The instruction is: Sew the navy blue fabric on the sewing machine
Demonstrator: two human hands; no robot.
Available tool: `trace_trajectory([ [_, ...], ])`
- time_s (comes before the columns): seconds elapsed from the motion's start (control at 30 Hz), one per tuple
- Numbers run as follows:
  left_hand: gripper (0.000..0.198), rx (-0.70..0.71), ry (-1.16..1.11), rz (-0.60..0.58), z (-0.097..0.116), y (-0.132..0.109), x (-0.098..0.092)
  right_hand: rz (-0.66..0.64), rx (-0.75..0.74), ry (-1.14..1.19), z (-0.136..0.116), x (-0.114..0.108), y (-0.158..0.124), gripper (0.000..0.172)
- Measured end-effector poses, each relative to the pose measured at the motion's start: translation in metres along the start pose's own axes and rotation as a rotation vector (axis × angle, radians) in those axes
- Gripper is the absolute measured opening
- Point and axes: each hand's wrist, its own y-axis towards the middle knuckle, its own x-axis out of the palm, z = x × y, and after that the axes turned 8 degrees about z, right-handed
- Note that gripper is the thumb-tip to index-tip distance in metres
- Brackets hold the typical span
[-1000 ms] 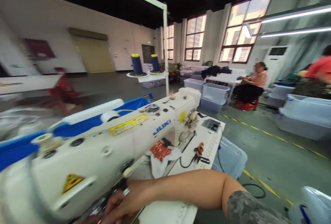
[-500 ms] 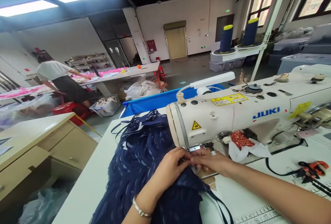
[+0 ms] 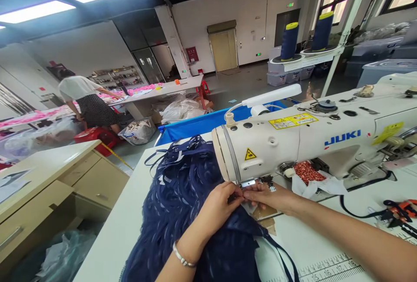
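A cream JUKI sewing machine [image 3: 312, 138] stands on the white table [image 3: 120, 225]. Dark blue patterned fabric [image 3: 179, 204] is heaped left of its head and runs under the needle end. My left hand [image 3: 218, 206] rests on the fabric and pinches it right below the presser foot [image 3: 249, 183]. My right hand [image 3: 270, 197] meets it from the right, fingertips pinching the same fabric edge at the foot. Brown card [image 3: 263, 217] lies under my right hand.
Red-orange snips [image 3: 400, 210] and a black cable lie at the right of the table. Two blue thread cones [image 3: 289, 41] stand behind. A wooden desk [image 3: 42, 190] is at the left. A person in a white top [image 3: 84, 99] bends at a far table.
The view swung from the right of the room to the needle end a second ago. Since half a second ago, both hands stay pinched at the foot, barely shifting.
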Motion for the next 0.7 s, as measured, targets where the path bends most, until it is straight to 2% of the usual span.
trace_trajectory([
  [0.13, 0.010, 0.036, 0.059, -0.003, -0.002, 0.001, 0.002, -0.007, -0.003, -0.080, -0.005, 0.002, -0.002, 0.056],
  [0.3, 0.008, 0.121, 0.185, -0.011, -0.004, 0.001, 0.006, 0.119, -0.016, -0.337, -0.014, 0.008, -0.004, 0.023],
  [0.4, 0.005, 0.151, 0.267, -0.029, -0.003, 0.001, 0.008, 0.181, -0.017, -0.470, -0.007, 0.011, 0.001, 0.012],
  [0.57, 0.006, 0.134, 0.368, -0.073, -0.002, 0.001, 0.003, 0.274, -0.120, -0.665, 0.011, 0.005, 0.016, 0.010],
  [0.7, 0.016, 0.108, 0.422, -0.119, -0.005, 0.001, -0.006, 0.453, -0.221, -0.882, 0.019, -0.007, 0.028, 0.016],
])
